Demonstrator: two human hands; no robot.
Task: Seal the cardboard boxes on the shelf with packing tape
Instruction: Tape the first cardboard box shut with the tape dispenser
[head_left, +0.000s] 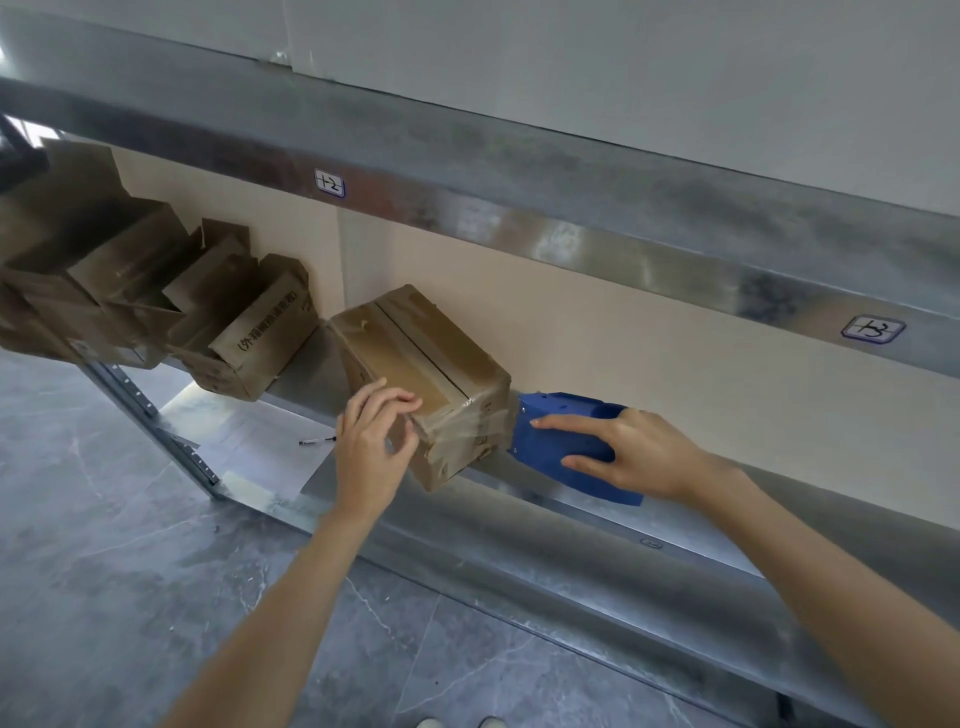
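the left hand (371, 447) has its fingers (395, 397) and thumb curled round the near left corner of the closed box (421, 358), right where a strip of clear tape (467, 421) ends. the right hand (639, 452) grips the blue tape dispenser (558, 441), forefinger laid straight along its side, thumb lower down. the tape runs taut from the dispenser across the box's near face. the box sits tilted on the metal shelf (571, 519), its near corner overhanging the edge.

the tape roll is hidden inside the dispenser. it is hard to make out whether the left fingertips pinch the tape itself.

to the left, open boxes (244, 338) stand with their flaps up; their insides are too dark to tell any contents.
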